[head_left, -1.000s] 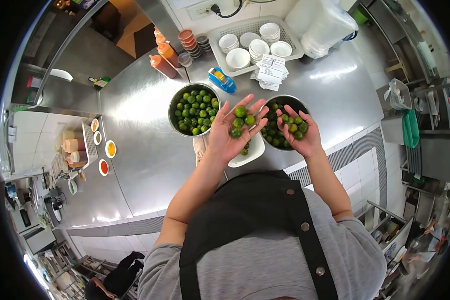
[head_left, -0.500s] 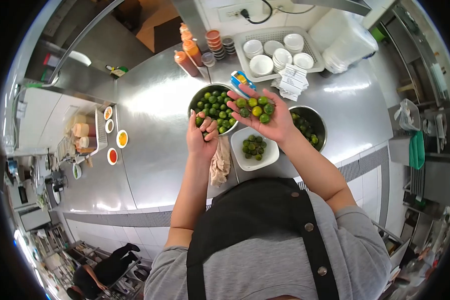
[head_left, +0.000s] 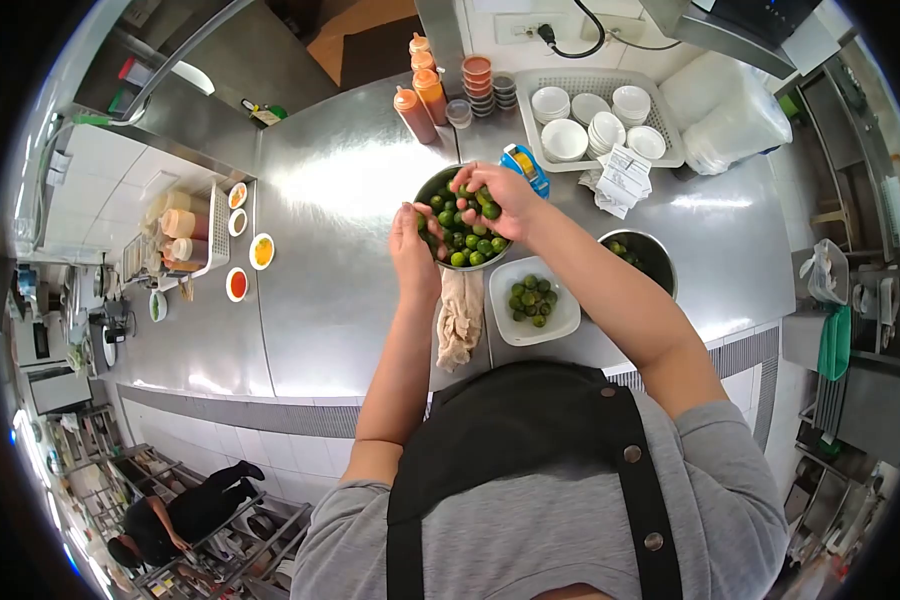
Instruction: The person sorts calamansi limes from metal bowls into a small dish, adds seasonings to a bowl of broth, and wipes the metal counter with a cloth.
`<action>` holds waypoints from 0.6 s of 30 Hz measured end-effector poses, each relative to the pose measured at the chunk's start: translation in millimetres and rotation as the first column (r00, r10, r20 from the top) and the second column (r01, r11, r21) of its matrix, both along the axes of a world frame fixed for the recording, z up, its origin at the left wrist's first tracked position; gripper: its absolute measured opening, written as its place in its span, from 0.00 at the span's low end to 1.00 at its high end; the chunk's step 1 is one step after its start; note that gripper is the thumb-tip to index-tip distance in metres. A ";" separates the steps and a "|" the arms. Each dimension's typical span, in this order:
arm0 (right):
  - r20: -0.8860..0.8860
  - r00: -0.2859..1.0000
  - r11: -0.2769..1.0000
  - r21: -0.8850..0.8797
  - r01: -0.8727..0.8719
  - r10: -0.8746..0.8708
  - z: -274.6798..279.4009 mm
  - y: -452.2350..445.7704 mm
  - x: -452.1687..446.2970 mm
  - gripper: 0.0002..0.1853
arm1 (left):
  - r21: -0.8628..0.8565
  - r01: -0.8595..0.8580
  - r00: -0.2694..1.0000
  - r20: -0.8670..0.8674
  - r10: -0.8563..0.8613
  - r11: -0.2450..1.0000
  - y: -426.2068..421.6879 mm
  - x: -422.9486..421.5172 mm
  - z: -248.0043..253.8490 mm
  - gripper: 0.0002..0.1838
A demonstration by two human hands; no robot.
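Note:
A steel bowl of small green limes (head_left: pixel 460 258) stands in front of me. Over its right side, my right hand (head_left: pixel 510 205) is turned down with curled fingers around several limes (head_left: pixel 486 205). At the bowl's left rim, my left hand (head_left: pixel 415 248) is half closed, with green showing between thumb and fingers, seemingly a lime (head_left: pixel 423 222). A white square dish (head_left: pixel 565 325) nearer my body contains more limes, darker and duller. To its right, a second steel bowl (head_left: pixel 667 262) with dark green limes is partly hidden by my right forearm.
A crumpled cloth (head_left: pixel 460 320) lies below the lime bowl. Behind are a blue tape dispenser (head_left: pixel 527 172), sauce bottles (head_left: pixel 415 115), stacked lidded cups (head_left: pixel 477 80), a tray (head_left: pixel 672 150) of white bowls and paper slips (head_left: pixel 625 178). Small sauce dishes (head_left: pixel 261 252) sit left. Another person (head_left: pixel 170 520) is at lower left.
My right hand has gone from palm up with limes lying on it to turned over above the bowl, fingers curled. My left hand stays by the bowl's left rim. The view has shifted slightly.

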State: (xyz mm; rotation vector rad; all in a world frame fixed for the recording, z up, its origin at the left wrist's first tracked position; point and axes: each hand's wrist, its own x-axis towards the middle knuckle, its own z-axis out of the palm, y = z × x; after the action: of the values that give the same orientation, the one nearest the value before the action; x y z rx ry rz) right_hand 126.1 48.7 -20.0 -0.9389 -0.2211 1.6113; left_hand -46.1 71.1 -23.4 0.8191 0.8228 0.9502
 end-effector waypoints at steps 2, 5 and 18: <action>0.329 0.939 0.994 0.068 0.084 -0.102 0.8 7.8 -9.9 0.06 | 0.027 -0.077 0.997 0.003 0.077 0.997 3.4 6.2 -3.8 0.14; 0.745 0.612 0.960 0.260 0.101 -0.266 -7.2 10.9 -17.5 0.02 | 0.208 -0.146 0.982 -0.085 0.166 0.967 9.2 17.4 -30.1 0.13; 0.700 0.712 0.888 0.360 -0.285 -0.055 3.2 -54.8 45.8 0.25 | 0.342 0.081 0.979 -0.203 -0.011 0.936 14.5 1.1 -20.0 0.21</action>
State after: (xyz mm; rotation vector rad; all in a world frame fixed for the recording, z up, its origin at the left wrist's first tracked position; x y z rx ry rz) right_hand 171.9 -6.1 -16.8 -1.1409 -1.1623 1.1553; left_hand -44.9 85.6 -43.5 1.2532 0.8118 0.9985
